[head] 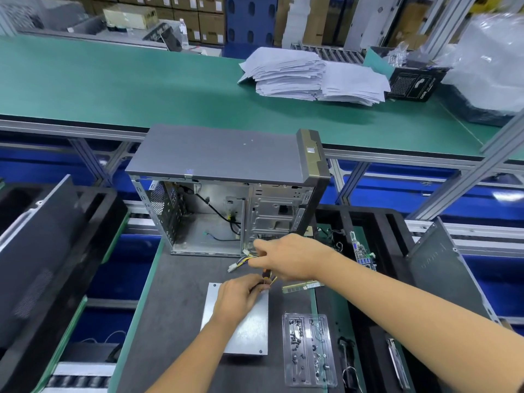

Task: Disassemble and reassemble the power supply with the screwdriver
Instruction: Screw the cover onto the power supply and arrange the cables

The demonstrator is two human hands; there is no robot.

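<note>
Gathering the cable bundle (255, 260) between both hands, out in front of the open case (226, 194).

PSU (243, 327): bare metal box, lying flat on the dark worktop (175, 307), near side of the case, well clear of its opening. Long axis runs away from the person, toward the case. Cables leave its far end and trail on toward the case mouth; white plugs (233, 268) lie loose on the worktop just short of it.

Left hand (241, 296): rests over the far end of the PSU, fingers curled round the cables where they come out. The nearer hand to the box.

Right hand (286, 258): reaches in from the right, farther out, fingers pinching the bundle closer to the plugs. Arm crosses above a RAM stick (302, 287) lying just right of the PSU.

Case interior: bay looks bare apart from a few thin black leads. Judgement: PSU is out of the case, cables being tidied or fed.

Screw tray (309, 350): clear plastic, right of the PSU, small dark screws in it. Screwdriver: cannot pick one out for certain; neither hand holds one.

Next move turns on this: the case lies straight ahead of the PSU along its long axis, so the box would slide forward, cables leading.
</note>
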